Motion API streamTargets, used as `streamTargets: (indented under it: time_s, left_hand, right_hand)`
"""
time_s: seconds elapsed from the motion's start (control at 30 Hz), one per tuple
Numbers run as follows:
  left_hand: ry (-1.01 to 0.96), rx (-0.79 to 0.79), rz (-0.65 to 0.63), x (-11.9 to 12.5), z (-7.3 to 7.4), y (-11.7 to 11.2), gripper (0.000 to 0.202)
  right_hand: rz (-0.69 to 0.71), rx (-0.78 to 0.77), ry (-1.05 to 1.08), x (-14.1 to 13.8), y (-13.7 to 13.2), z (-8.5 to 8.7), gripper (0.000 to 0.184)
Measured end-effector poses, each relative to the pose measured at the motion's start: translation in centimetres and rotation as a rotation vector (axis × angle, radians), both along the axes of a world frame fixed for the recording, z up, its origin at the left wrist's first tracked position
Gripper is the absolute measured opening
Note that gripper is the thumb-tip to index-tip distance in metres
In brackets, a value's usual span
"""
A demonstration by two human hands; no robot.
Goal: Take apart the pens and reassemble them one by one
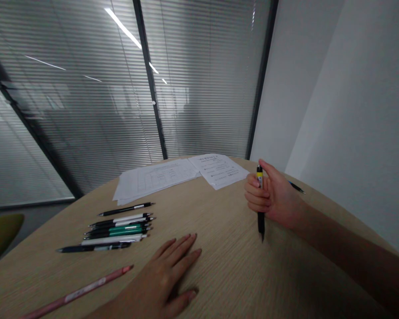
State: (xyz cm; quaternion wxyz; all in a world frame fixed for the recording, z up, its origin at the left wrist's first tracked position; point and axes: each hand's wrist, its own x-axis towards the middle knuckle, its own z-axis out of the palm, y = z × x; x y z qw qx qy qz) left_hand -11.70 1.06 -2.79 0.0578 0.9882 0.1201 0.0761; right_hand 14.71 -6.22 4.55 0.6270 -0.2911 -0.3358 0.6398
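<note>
The right hand (269, 195) grips a black pen (260, 223) with a yellow band upright, its fingers curled around the barrel and its tip pointing down at the table (whether the tip touches the wood, I cannot tell). The left hand (164, 279) lies palm down near the table's near edge, fingers spread wide and apart from anything else. Just beyond it, toward the left edge, a pink pen (83, 291) lies alone, while a tight row of pens (116, 230) in black, white and green sits further in. Another dark pen (297, 187) lies past the right hand, near the right edge. Two stacks of printed paper (156, 179) rest along the far edge. The table (226, 274) has a pale wood grain, and behind it stand a glass partition with blinds (86, 110) and a plain white wall (352, 110). A green chair (0, 235) shows at the far left.
</note>
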Motion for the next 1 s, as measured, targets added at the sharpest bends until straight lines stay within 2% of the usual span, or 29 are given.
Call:
streamTargets:
  time_s: [0.23,0.43,0.57,1.0]
  left_hand:
    - [0.0,0.007,0.001,0.02,0.09,0.04,0.049]
    - [0.071,0.022,0.004,0.06,0.01,0.1,0.05]
    - [0.043,0.027,0.006,-0.01,-0.04,0.05,0.05]
    - [0.003,0.007,0.011,0.08,-0.14,0.01,0.05]
  right_hand:
    - [-0.015,0.025,0.016,0.0,-0.26,0.23,0.049]
    - [0.05,0.065,-0.031,-0.17,-0.41,0.32,0.055]
    - [0.044,0.079,-0.029,-0.05,-0.34,0.19,0.05]
    - [0.001,0.035,-0.024,-0.12,-0.36,0.36,0.051]
